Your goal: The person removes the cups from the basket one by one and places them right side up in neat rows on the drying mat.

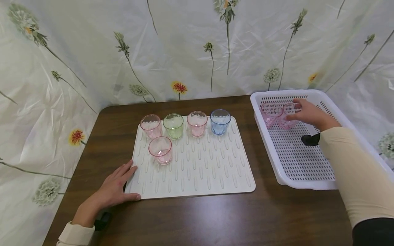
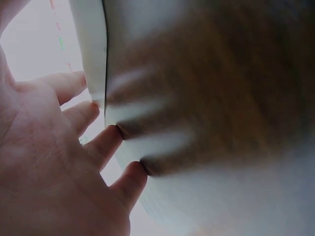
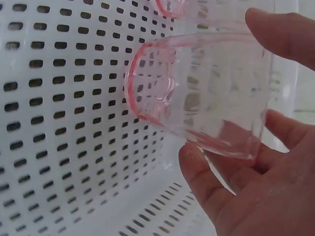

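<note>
In the head view my right hand [image 1: 311, 114] reaches into a white plastic basket [image 1: 278, 171]. Its thumb and fingers hold a clear pink glass [image 1: 287, 119] around the sides. A second pink glass [image 1: 270, 118] stands beside it in the basket. The right wrist view shows the held glass [image 3: 211, 93] between thumb and fingers, its pink edge against the perforated basket floor. My left hand [image 1: 112, 188] rests at the left edge of a white ridged mat [image 1: 200, 179], fingers spread and the thumb on the near corner. On the mat stand several tumblers: pink ones, a green glass [image 1: 173, 127] and a blue glass [image 1: 220, 123].
The mat and basket lie on a dark brown wooden table [image 1: 215, 218]. One pink glass [image 1: 161, 152] stands in front of the back row. A flower-printed curtain [image 1: 184, 51] hangs behind and at the sides. The basket's raised rim surrounds the right hand.
</note>
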Motion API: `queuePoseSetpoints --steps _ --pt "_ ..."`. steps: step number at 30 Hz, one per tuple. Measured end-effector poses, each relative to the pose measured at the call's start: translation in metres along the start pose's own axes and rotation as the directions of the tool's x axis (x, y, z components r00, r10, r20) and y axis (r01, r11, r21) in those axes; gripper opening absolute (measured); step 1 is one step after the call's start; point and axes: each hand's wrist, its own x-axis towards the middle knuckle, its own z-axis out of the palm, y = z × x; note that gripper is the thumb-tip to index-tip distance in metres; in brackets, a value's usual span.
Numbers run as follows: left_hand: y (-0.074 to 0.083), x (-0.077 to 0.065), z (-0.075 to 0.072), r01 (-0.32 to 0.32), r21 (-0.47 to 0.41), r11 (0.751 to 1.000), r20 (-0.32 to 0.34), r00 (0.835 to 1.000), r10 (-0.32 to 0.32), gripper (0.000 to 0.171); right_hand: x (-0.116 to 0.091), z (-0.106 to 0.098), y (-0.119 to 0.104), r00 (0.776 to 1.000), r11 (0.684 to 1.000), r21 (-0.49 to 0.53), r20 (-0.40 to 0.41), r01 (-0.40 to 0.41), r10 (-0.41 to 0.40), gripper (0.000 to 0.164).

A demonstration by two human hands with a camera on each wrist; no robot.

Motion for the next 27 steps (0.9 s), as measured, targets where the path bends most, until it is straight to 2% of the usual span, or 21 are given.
queuePoseSetpoints --steps 5,12,16,27 --pt "0.002 -0.001 0.000 0.007 -0.012 1.000 0.003 1.000 -0.007 0.102 0.001 0.005 0.004 1.000 0.997 0.082 0.015 -0.011 0.010 0.102" --pt "0.000 -0.001 0.001 0.003 -0.017 1.000 -0.005 1.000 -0.003 0.103 0.005 0.016 0.013 0.999 0.979 0.201 -0.046 -0.003 0.012 0.102" --pt "0.000 -0.001 0.001 -0.001 -0.010 1.000 -0.009 1.000 0.001 0.103 0.007 0.018 0.015 0.999 0.966 0.260 -0.050 -0.003 0.017 0.103" --pt "0.001 -0.002 0.000 -0.004 0.000 1.000 -0.020 1.000 0.004 0.103 0.009 0.019 0.019 0.999 0.974 0.227 -0.032 -0.019 0.027 0.105"
